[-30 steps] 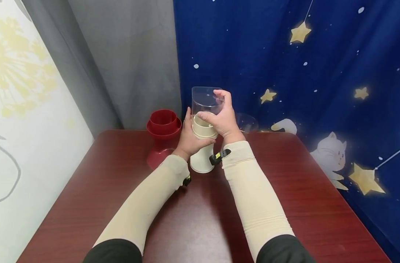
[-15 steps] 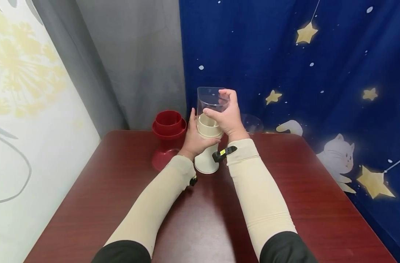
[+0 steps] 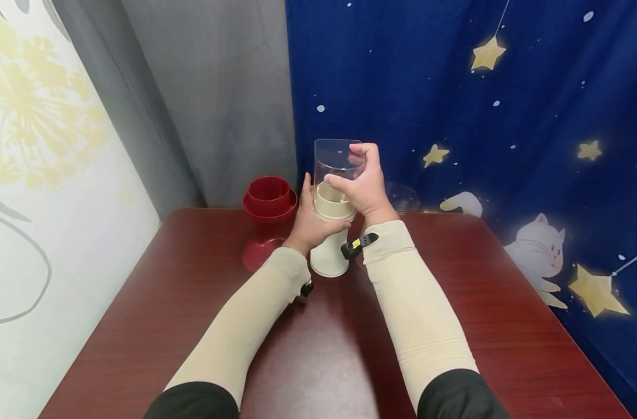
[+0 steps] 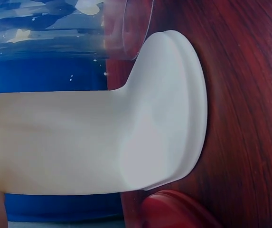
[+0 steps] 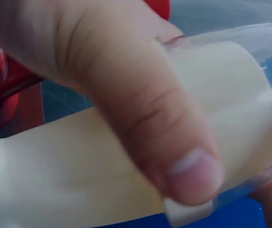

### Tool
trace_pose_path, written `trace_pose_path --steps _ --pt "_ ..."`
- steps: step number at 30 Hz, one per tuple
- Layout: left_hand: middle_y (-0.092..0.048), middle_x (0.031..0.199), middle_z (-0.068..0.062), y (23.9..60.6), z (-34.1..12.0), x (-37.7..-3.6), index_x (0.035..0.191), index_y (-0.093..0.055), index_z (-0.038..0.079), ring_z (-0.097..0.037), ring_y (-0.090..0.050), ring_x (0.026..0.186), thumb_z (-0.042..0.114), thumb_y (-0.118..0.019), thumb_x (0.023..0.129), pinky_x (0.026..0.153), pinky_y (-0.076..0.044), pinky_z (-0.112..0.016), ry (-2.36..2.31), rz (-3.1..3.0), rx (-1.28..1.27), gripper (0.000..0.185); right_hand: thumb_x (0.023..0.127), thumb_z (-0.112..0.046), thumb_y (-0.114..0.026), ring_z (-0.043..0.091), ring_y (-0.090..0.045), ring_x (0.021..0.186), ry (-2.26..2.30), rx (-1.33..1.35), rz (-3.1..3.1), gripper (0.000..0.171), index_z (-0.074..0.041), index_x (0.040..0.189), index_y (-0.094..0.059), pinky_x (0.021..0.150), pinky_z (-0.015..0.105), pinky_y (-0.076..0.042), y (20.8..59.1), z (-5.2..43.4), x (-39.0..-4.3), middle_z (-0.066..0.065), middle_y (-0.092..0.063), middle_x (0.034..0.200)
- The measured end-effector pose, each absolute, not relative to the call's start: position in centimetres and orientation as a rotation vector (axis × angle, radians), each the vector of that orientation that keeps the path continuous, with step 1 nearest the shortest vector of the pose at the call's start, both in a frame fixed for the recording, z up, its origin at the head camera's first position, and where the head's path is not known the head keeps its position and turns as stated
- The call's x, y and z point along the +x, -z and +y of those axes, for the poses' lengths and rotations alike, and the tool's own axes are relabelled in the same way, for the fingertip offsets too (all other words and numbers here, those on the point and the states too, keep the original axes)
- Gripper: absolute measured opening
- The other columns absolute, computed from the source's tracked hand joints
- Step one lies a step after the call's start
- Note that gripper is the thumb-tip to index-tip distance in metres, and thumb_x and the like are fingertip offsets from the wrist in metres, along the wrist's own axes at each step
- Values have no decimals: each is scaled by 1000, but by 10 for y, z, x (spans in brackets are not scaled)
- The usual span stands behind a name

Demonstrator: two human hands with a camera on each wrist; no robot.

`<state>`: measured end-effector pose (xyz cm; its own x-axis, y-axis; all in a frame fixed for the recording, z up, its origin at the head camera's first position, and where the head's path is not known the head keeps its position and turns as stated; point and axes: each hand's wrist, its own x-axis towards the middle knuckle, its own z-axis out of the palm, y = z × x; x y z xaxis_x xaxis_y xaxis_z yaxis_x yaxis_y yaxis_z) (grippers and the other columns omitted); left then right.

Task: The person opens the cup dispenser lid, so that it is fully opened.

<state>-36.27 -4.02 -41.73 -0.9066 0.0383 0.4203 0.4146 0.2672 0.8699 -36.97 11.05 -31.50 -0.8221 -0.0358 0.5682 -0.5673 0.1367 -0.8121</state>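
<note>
A cream pedestal base [image 3: 330, 256] stands upright on the dark red table [image 3: 318, 326], its flared foot [image 4: 173, 109] flat on the wood. A clear plastic cylinder [image 3: 338, 156] sits over its top. My left hand [image 3: 310, 218] wraps around the cream base's upper part from the left. My right hand [image 3: 361, 183] grips the clear cylinder from the right, thumb [image 5: 140, 118] pressed across the clear wall over the cream rim.
A red pedestal base [image 3: 266, 218] of the same shape stands just left of the cream one. A second clear cylinder [image 3: 399, 198] lies behind my right wrist near the blue starry curtain [image 3: 481, 116]. A grey curtain hangs at the back left.
Both hands keep their hold on the cream base and clear cylinder; nothing has shifted visibly beyond a small move of the head view.
</note>
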Motion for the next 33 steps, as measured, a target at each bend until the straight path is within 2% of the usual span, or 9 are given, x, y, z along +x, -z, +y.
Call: trace_pose_path --steps 3,13,19,23,33 --pt "-35 166 -12 417 -40 -362 170 3 24 -28 -45 144 27 -101 64 117 -47 -43 1685 -2230 -414 149 72 -7 -93 30 -57 130 -1764 580 -1989 80 -4 136 -45 108 44 -52 314 111 -372 19 -57 141" --pt "-36 166 -12 416 -43 -362 170 5 27 -28 -45 144 27 -102 63 118 -45 -42 1677 -2226 -432 151 70 -8 -93 27 -58 130 -1762 572 -1991 79 -9 135 -47 107 41 -54 309 110 -368 16 -57 142" --pt "-33 169 -14 417 -42 -362 170 5 25 -28 -42 149 27 -103 62 123 -40 -41 1617 -2228 -460 153 70 -1 -89 29 -57 131 -1858 670 -1797 76 -7 132 -46 105 43 -57 277 115 -354 11 -49 147" --pt "-35 167 -12 417 -42 -362 169 -1 25 -28 -44 148 30 -102 63 120 -43 -43 1579 -2222 -476 146 70 -8 -87 28 -50 139 -1827 742 -1741 74 -10 130 -45 112 43 -52 255 118 -342 9 -45 150" --pt "-37 163 -10 418 -45 -361 167 -25 30 -26 -37 147 39 -99 64 118 -45 -47 1448 -2265 -529 127 70 -13 -87 30 -51 138 -1831 732 -1740 74 -10 131 -45 117 46 -47 248 127 -326 10 -46 149"
